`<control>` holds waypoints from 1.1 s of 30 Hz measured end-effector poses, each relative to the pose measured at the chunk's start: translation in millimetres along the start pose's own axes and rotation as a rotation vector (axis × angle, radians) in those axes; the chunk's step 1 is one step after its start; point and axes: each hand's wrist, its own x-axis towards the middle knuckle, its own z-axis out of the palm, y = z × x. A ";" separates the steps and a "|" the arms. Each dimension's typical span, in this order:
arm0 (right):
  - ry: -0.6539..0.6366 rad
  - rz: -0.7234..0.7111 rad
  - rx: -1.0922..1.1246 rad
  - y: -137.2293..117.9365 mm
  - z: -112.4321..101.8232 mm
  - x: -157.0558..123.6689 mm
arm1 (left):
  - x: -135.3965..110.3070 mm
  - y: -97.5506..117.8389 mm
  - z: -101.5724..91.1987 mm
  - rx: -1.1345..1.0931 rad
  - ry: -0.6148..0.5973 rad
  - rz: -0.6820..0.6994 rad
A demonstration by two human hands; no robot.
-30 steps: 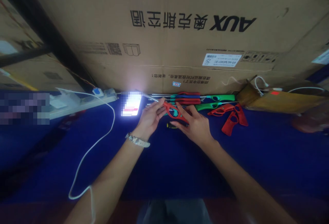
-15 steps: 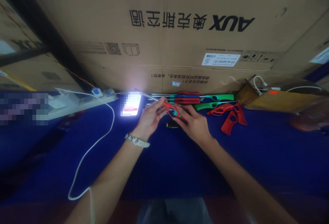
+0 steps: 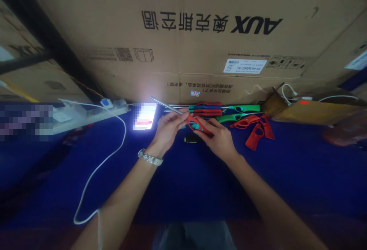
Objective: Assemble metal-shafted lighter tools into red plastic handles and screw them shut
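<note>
Nearest the camera, two bare forearms reach forward over a blue table cover (image 3: pixel 183 189); a white cable (image 3: pixel 97 166) trails across the cloth on the left. The left wrist wears a pale wristwatch (image 3: pixel 149 158).

The left hand (image 3: pixel 168 129) and the right hand (image 3: pixel 218 139) meet close together above the cloth, both closed on one red long-necked lighter (image 3: pixel 197 124). The left fingers pinch it where the red handle joins its thin metal tube (image 3: pixel 166 105), which slants up and to the left past the hand. The right fingers wrap the red handle, whose trigger loop shows a teal inner part. The lighter is lifted off the cloth, held between the hands at the centre of the table.

Just under the hands, a small dark tool with a yellow tip (image 3: pixel 191 139) lies on the cloth. To the right lie loose red handle shells (image 3: pixel 256 131). To the left, a phone with a glowing screen (image 3: pixel 145 116) lies flat.

Beyond the hands, a row of finished lighters (image 3: pixel 226 110) with red, blue and green handles lies along the foot of a big cardboard box (image 3: pixel 183 39), printed with "AUX" upside down. A white power strip (image 3: pixel 86 114) sits at the far left, and a brown cardboard tray (image 3: pixel 315 112) at the far right.
</note>
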 end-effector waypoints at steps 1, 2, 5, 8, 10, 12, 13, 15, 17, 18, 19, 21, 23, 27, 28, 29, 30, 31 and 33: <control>-0.007 0.005 0.050 1.5 -0.2 0.0 | 0.3 0.4 -0.1 0.012 -0.002 0.007; -0.022 0.011 0.115 3.3 -0.3 0.0 | 1.0 0.6 -0.7 0.022 -0.003 0.012; -0.147 0.079 0.386 8.6 -1.1 0.6 | 4.3 0.0 -5.6 0.038 -0.026 0.024; -0.316 0.209 0.636 11.4 -3.2 1.7 | 7.8 -1.7 -12.1 0.050 -0.056 0.030; -0.359 0.268 0.732 10.8 -5.2 2.3 | 9.2 -2.5 -15.2 0.047 -0.070 0.028; -0.343 0.297 0.776 8.4 -7.7 2.5 | 9.5 -2.8 -16.3 0.027 -0.086 0.029; -0.327 0.302 0.786 6.6 -9.1 2.5 | 9.1 -3.1 -15.9 0.013 -0.093 0.031; -0.284 0.297 0.786 2.3 -12.3 2.3 | 7.3 -5.1 -13.3 -0.017 -0.113 0.029; -0.252 0.276 0.774 -2.3 -14.8 2.0 | 4.2 -9.6 -8.6 -0.027 -0.158 0.005; -0.237 0.263 0.765 -4.4 -15.5 1.8 | 2.5 -12.7 -6.0 -0.024 -0.186 -0.014; -0.229 0.253 0.752 -6.4 -15.7 1.5 | 0.8 -16.0 -3.6 -0.013 -0.216 -0.035; -0.226 0.250 0.737 -9.2 -14.4 0.9 | -1.4 -21.1 -0.3 0.017 -0.248 -0.057; -0.229 0.274 0.760 -10.8 -11.9 0.1 | -1.4 -21.8 -0.2 0.056 -0.247 -0.040; -0.280 0.313 0.824 -10.9 -9.9 -2.5 | 4.6 -9.4 -8.7 0.070 -0.190 0.056; -0.301 0.302 0.816 -10.5 -10.3 -3.2 | 6.2 -5.6 -11.3 0.057 -0.181 0.064; -0.314 0.284 0.802 -10.0 -10.6 -4.0 | 7.6 -2.4 -13.4 0.044 -0.180 0.051; -0.319 0.264 0.789 -9.4 -10.6 -4.7 | 8.4 -0.1 -14.9 0.021 -0.183 0.042; -0.312 0.246 0.783 -8.8 -10.1 -5.3 | 8.8 1.1 -15.7 0.002 -0.190 0.030; -0.278 0.239 0.799 -8.5 -7.1 -6.4 | 8.2 0.4 -14.9 -0.037 -0.196 0.017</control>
